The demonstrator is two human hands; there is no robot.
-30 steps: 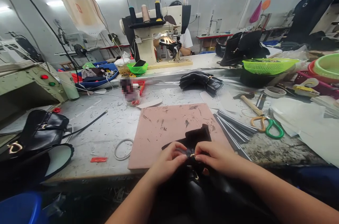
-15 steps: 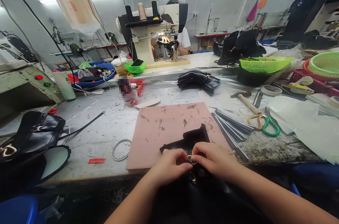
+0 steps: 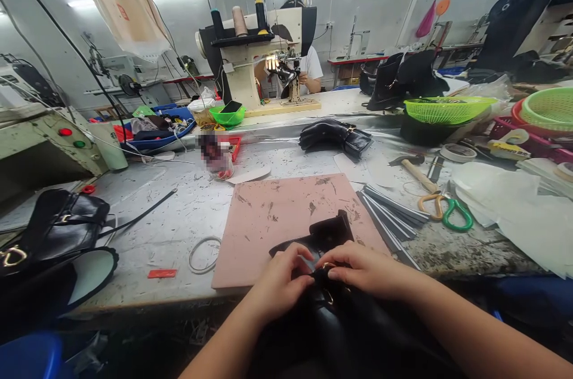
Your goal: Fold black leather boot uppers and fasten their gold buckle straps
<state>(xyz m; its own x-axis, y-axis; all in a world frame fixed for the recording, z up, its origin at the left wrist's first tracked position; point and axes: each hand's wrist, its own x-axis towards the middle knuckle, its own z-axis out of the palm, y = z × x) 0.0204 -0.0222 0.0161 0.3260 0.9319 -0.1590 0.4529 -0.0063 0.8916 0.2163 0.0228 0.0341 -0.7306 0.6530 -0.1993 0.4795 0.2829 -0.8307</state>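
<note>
A black leather boot [image 3: 329, 322] lies toward me, its foot and heel [image 3: 333, 228] resting on the pink board [image 3: 286, 203]. Gold-coloured metal glints from a strap and buckle [image 3: 330, 267] at the ankle. My left hand [image 3: 289, 274] has its thumb and fingers closed at the black strap, left of the buckle. From the right, the fingertips of my right hand [image 3: 356, 268] pinch the buckle. My fingers partly cover strap and buckle, and the boot's shaft is dark in the shadow below the table edge.
Black strips [image 3: 394, 215], scissors [image 3: 456, 215] and a hammer [image 3: 416, 175] lie to the right. A wire ring [image 3: 205, 255] and black leather boots [image 3: 67, 221] are at left. A folded black leather piece [image 3: 335, 135] lies behind the board. Beyond, a person works at a sewing machine [image 3: 246, 62].
My fingers have shifted slightly around the strap and buckle. My left hand's fingers have risen a little and moved left of the buckle. The view has swung slightly to the right.
</note>
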